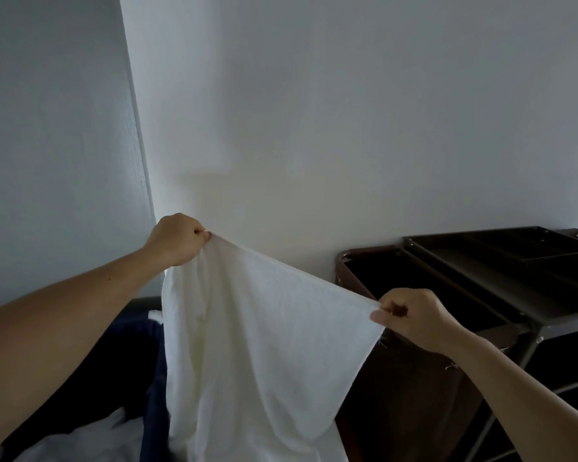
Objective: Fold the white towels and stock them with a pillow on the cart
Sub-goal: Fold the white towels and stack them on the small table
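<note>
A white towel (254,345) hangs spread in the air in front of me, its top edge stretched taut between both hands. My left hand (177,240) pinches the upper left corner, raised higher. My right hand (411,316) pinches the upper right corner, lower and closer to me. The towel's lower part drops out of the bottom of the frame. To the right stands the dark cart (501,261), with a flat top tray and an open brown linen bag (414,395) on its near end. No pillow is in view.
A plain white wall (347,111) fills the background, with a grey panel (54,145) at left. White bedding (90,438) and dark blue fabric (154,395) lie at lower left, partly behind the towel.
</note>
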Demonstrator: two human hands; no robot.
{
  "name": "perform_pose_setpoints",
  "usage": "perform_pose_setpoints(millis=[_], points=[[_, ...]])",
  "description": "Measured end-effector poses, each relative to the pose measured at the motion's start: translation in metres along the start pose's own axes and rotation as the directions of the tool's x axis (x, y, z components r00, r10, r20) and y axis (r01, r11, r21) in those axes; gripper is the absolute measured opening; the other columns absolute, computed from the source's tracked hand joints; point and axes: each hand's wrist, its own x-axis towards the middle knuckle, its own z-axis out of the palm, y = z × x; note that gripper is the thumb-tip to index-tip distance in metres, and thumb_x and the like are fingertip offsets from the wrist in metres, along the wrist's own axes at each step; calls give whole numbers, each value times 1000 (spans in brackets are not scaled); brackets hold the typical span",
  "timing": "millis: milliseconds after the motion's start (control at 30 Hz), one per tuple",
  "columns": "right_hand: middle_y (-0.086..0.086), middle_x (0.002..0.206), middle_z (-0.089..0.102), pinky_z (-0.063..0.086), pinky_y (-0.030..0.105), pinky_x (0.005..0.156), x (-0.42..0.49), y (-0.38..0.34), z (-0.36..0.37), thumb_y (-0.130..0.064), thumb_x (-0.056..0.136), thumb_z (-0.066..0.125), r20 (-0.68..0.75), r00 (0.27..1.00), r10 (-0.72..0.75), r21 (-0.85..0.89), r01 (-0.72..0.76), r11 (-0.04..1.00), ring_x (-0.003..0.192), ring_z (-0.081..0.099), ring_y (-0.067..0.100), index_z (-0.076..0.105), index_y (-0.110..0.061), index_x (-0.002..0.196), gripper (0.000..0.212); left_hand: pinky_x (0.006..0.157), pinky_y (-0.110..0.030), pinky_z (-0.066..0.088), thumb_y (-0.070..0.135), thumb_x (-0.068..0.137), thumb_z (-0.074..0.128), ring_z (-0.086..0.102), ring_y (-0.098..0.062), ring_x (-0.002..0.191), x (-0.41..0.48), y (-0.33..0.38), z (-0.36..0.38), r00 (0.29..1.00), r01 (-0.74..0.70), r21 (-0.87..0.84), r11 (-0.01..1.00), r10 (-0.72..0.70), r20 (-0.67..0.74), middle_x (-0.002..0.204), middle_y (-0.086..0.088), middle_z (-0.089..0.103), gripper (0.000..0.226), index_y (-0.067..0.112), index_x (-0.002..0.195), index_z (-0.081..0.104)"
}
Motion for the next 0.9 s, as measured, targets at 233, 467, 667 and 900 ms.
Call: perform_pose_setpoints(millis=[233, 467, 667, 900], points=[[-5, 70, 71, 50, 22, 59, 17, 9, -8, -22, 84, 79, -156, 969, 192, 318, -135, 939, 55, 62, 9, 69, -25, 84, 11, 65, -30, 36, 30, 99, 57, 52, -17, 71, 4, -3, -4, 1000, -3, 1, 1000, 3, 14, 67, 7, 58, 29, 14, 79, 72], [-6, 73, 75, 52, 24, 66, 25, 10, -14, -22, 88, 76, 48, 977, 210, 176, -215, 961, 59, 68, 12, 72, -26, 90, 6, 73, -30, 39, 30, 98, 59, 57, -23, 83, 6, -3, -3, 1000, 3, -6, 1000, -3, 26, 81, 1, 64, 27, 11, 91, 76], [6, 67, 69, 47, 28, 57, 21, 7, -18, -13, 88, 71, 52, 963, 263, 496, -253, 830, 57, 59, 19, 71, -16, 66, 22, 78, -28, 40, 27, 100, 54, 56, -19, 87, 7, -6, 3, 999, 48, -82, 996, -46, 16, 92, 4, 62, 29, 8, 89, 74], [6, 61, 55, 38, 21, 41, 6, 2, -31, -17, 68, 69, 352, 879, 322, 782, -465, 415, 48, 49, 12, 67, -13, 56, 13, 97, -25, 40, 15, 100, 53, 55, -16, 119, 6, -2, 3, 978, 203, -483, 852, -204, 53, 134, -1, 62, 27, 12, 122, 70]])
